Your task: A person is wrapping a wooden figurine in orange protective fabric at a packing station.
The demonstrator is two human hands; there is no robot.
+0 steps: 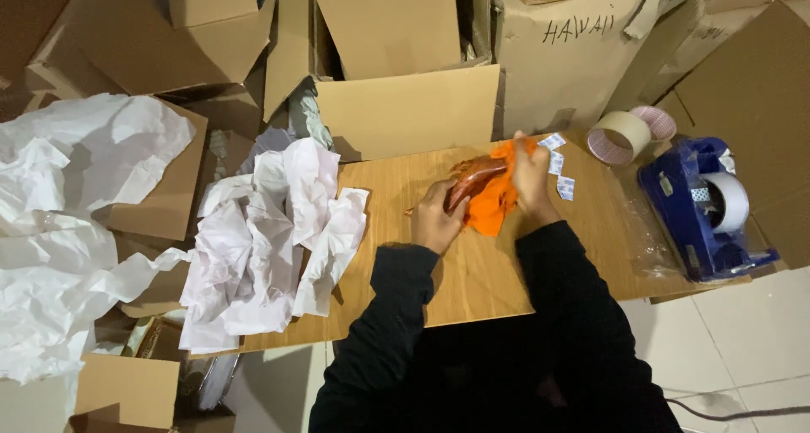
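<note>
- Head view looks straight down on a low wooden board (472, 273) where two black-sleeved arms meet over an orange cloth (494, 201).
- That cloth lies bunched between the two hands, near the far edge of the board, wrapped partly round a glossy reddish-brown object (470, 182).
- Left hand (434, 218) has its fingers curled close round the near end of the brown object; the grip looks firm, with the object poking out past the knuckles toward the cloth.
- Right hand (531, 180) is closed on the far side of the cloth, fingers pinched down into the fabric, pressing it against the object.
- Just beyond the right hand lie three small white packets (558, 165) with blue print, close together on the board.
- Two rolls of tape (620, 136) sit side by side at the board's far right corner, touching each other.
- One blue tape dispenser (704, 205), holding a white roll, stands further right, well apart from the hands.
- One heap of crumpled white paper (270, 231) covers the board's left end, with more white paper off to the left.
- Brown cardboard boxes (405, 108) crowd along the far side.
</note>
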